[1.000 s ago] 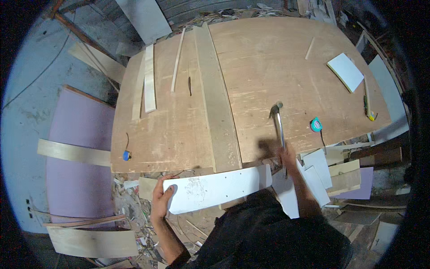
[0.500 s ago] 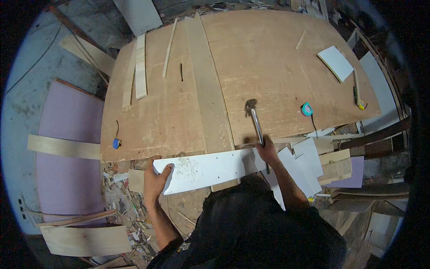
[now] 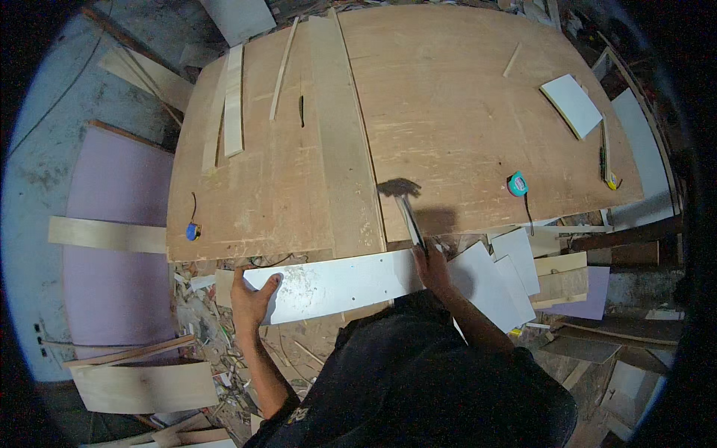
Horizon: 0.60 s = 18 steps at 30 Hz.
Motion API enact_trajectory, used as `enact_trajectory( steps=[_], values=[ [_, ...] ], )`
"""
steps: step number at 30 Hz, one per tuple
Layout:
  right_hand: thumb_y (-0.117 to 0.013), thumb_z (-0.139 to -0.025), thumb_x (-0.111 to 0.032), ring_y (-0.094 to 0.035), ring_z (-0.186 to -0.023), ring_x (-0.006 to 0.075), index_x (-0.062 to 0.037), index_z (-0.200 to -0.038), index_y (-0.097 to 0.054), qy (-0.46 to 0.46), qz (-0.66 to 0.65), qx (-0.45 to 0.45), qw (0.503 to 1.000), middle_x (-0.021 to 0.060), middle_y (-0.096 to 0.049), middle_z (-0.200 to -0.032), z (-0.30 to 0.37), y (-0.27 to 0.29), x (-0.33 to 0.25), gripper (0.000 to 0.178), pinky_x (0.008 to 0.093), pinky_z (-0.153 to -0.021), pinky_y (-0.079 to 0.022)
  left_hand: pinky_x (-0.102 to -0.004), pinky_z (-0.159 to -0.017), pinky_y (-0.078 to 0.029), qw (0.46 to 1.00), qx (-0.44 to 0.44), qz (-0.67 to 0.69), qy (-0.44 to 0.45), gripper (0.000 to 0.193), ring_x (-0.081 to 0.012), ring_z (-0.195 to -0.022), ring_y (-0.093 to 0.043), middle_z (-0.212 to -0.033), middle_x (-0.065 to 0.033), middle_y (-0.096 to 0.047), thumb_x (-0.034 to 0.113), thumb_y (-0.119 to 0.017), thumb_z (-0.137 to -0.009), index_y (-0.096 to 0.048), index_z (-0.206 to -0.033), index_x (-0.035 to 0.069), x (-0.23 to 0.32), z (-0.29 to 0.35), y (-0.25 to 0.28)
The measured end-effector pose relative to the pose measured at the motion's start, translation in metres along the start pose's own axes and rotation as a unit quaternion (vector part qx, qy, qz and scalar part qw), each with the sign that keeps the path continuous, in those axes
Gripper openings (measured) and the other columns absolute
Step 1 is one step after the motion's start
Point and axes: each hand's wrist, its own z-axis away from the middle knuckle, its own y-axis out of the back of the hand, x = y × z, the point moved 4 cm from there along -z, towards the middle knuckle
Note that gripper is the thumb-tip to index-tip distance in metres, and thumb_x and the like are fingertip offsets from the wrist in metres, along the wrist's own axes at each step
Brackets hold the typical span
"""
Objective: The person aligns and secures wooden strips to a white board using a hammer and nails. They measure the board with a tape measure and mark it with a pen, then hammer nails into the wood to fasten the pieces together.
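Observation:
A long white board (image 3: 336,285) lies across in front of me, close to my body, with small dark dots and a dirty patch on its face. My left hand (image 3: 254,293) grips its left end, thumb on top and fingers over the far edge. In my right hand (image 3: 433,269) is a claw hammer (image 3: 409,216), held by the handle with its dark head raised above the near edge of the table. The right hand is at the board's right end; whether it touches the board I cannot tell.
A large plywood table (image 3: 448,112) spreads ahead, bearing a long plank (image 3: 345,142), wood strips (image 3: 234,104), a blue tape measure (image 3: 193,231), a teal tape measure (image 3: 517,184) and a white panel piece (image 3: 571,106). White offcuts (image 3: 485,280) lie at right; scraps litter the floor (image 3: 224,328).
The hammer head has swung left and its handle now tilts differently. My right hand has shifted slightly left and down. The left hand and white board have moved a little to the left.

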Motion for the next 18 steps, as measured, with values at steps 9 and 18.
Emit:
enact_trajectory(
  steps=[9,18],
  values=[
    [-0.062,-0.103,-0.032,-0.067,-0.093,0.045,0.0024,-0.125,-0.061,0.1,0.035,0.074,0.992,0.0258,-0.068,-0.097,-0.098,-0.054,-0.018,0.04,0.0519,-0.08,-0.052,-0.0431,-0.08,-0.054,1.0,0.005,0.015,-0.019,0.063,-0.0308,-0.086,-0.069,-0.094,-0.022,-0.072,0.033,-0.093,-0.075,-0.06,-0.113,-0.005,0.003,0.001,0.001],
    [-0.062,-0.102,-0.02,-0.064,-0.073,0.0477,0.0046,-0.108,-0.062,0.175,0.079,0.12,0.974,0.0267,-0.066,-0.081,-0.091,-0.051,-0.02,0.026,0.0519,-0.071,-0.052,-0.0426,-0.076,-0.054,1.0,-0.018,0.019,0.01,0.067,-0.0315,-0.084,-0.068,-0.092,-0.0213,-0.072,0.035,-0.093,-0.074,-0.058,-0.115,-0.005,0.005,0.002,0.001]
  ],
)
